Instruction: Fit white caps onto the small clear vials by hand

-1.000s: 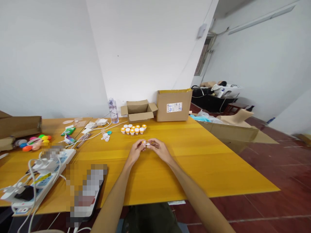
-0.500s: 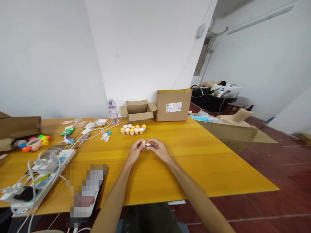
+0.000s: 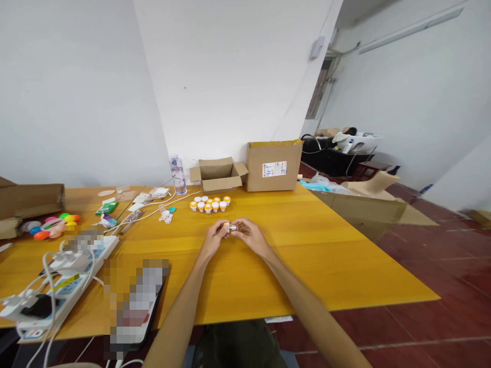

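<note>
Above the table [image 3: 307, 245], my left hand [image 3: 215, 236] and my right hand [image 3: 248, 236] meet at their fingertips. Pinched between them is a small white-and-orange piece [image 3: 227, 227], lying sideways. Its orange and white end is in my left fingers; the narrower white end with dark marks is at my right fingertips. Both hands are closed on it, and the fingers partly hide it. Just beyond the hands stands a cluster of several small pieces with round white and orange tops [image 3: 208, 207]. The piece is too small to name its kind.
Behind the cluster sit an open cardboard box [image 3: 220, 184], a taller carton [image 3: 274, 176] and a clear bottle [image 3: 178, 176]. To the left lie a power strip [image 3: 86, 276] with cables, a blurred phone-like device [image 3: 148, 301] and colourful balls [image 3: 42, 235]. The table's right edge borders a floor-level carton [image 3: 360, 209].
Almost nothing differs. My right fingertips have shifted slightly on the small piece, and a bit more of its narrow white end shows.
</note>
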Tool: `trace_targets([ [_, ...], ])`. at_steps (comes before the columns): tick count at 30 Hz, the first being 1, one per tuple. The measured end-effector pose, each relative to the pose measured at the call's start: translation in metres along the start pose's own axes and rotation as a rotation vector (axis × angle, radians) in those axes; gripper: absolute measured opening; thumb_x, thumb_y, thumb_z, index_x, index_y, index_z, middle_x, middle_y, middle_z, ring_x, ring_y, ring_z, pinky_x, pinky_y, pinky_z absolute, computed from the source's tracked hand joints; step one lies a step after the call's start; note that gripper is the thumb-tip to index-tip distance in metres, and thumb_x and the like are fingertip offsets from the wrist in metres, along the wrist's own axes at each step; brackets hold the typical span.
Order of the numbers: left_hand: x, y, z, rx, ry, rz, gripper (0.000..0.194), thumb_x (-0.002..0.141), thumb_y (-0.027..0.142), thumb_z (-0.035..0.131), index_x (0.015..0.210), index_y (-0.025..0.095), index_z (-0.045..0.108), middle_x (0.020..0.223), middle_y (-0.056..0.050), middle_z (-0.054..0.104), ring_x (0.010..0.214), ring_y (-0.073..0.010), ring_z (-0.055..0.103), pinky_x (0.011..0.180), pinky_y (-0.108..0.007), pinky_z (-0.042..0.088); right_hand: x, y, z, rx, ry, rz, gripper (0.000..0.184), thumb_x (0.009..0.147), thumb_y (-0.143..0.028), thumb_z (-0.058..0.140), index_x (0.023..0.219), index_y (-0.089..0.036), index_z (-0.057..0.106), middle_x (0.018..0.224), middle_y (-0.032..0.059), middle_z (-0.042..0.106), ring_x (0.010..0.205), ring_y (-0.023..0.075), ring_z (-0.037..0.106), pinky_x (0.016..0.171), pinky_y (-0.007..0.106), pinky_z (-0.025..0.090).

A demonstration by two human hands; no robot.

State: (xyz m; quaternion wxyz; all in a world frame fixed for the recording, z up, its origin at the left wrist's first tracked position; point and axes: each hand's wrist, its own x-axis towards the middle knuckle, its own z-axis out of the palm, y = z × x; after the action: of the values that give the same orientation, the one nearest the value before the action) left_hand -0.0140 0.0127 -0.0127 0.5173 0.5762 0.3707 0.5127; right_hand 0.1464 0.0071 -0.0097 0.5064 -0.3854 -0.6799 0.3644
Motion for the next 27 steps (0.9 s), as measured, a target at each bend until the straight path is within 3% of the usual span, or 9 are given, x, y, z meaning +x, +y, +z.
trace_targets([
  [5, -0.0002, 0.0001, 0.0003, -0.002, -0.002, 0.004, 0.036, 0.069, 0.048, 0.069, 0.088, 0.017, 0.066, 0.072, -0.001, 0.064, 0.061, -0.0127, 0.055, 0.063, -0.026, 0.045, -0.0005, 0.0000, -0.0003, 0.011, -0.008, 0.023, 0.022, 0.073, -0.041, 0.066, 0.084, -0.023, 0.064, 0.085, 0.0021, 0.066, 0.079, 0.0175, 0.061, 0.072, 0.030, 0.049],
  [11, -0.0006, 0.0013, 0.0014, 0.001, -0.002, 0.003, 0.035, 0.069, 0.048, 0.069, 0.087, 0.017, 0.066, 0.073, -0.001, 0.064, 0.060, -0.0121, 0.054, 0.062, -0.025, 0.045, -0.0010, 0.0031, -0.0001, 0.027, -0.033, 0.093, 0.027, 0.077, -0.047, 0.061, 0.081, -0.021, 0.065, 0.071, 0.0002, 0.064, 0.064, 0.0147, 0.058, 0.063, 0.028, 0.048],
  [21, 0.0013, -0.0033, -0.0004, 0.006, 0.001, -0.001, 0.037, 0.070, 0.049, 0.068, 0.089, 0.017, 0.066, 0.073, -0.001, 0.064, 0.063, -0.0132, 0.056, 0.063, -0.026, 0.046, -0.0006, 0.0009, -0.0001, -0.037, 0.013, -0.008, 0.020, 0.072, -0.040, 0.068, 0.083, -0.023, 0.063, 0.086, 0.0018, 0.065, 0.077, 0.0166, 0.060, 0.067, 0.027, 0.048],
  [27, 0.0003, 0.0002, 0.0012, 0.017, -0.003, -0.002, 0.035, 0.070, 0.048, 0.067, 0.087, 0.017, 0.067, 0.071, -0.001, 0.063, 0.062, -0.0129, 0.055, 0.062, -0.026, 0.045, -0.0008, 0.0028, -0.0003, -0.014, -0.011, 0.058, 0.024, 0.077, -0.044, 0.062, 0.082, -0.021, 0.064, 0.076, 0.0008, 0.065, 0.071, 0.0161, 0.059, 0.067, 0.028, 0.047],
])
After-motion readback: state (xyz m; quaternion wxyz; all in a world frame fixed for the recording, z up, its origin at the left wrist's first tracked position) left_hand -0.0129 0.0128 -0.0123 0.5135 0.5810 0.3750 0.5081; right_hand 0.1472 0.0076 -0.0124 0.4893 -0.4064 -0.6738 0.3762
